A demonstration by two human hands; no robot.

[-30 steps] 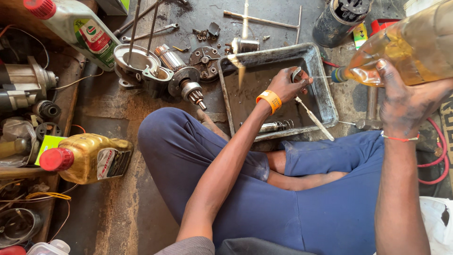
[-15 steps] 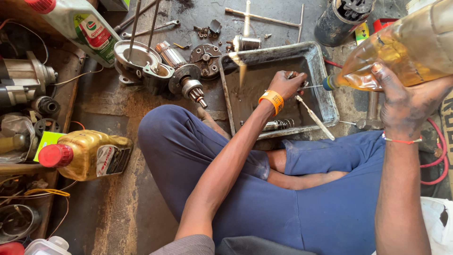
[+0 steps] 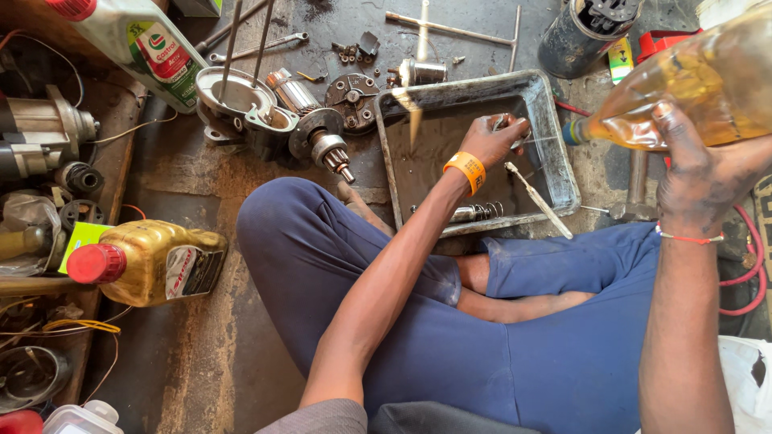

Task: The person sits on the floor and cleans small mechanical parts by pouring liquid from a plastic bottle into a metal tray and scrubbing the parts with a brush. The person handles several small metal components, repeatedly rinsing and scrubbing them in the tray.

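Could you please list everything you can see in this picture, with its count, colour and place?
Metal tray: one, grey, on the floor ahead.
Clear bottle: one, amber liquid, tilted toward the tray.
Small metal part: one, grey, over the tray.
Gold jug: one, red cap, lying at left.
Grey jug: one, red cap, top left.
Armature: one, metallic, left of the tray.
Dark cylinder: one, top right.
Left hand: orange wristband, holds the part.
Right hand: red thread, holds the bottle.
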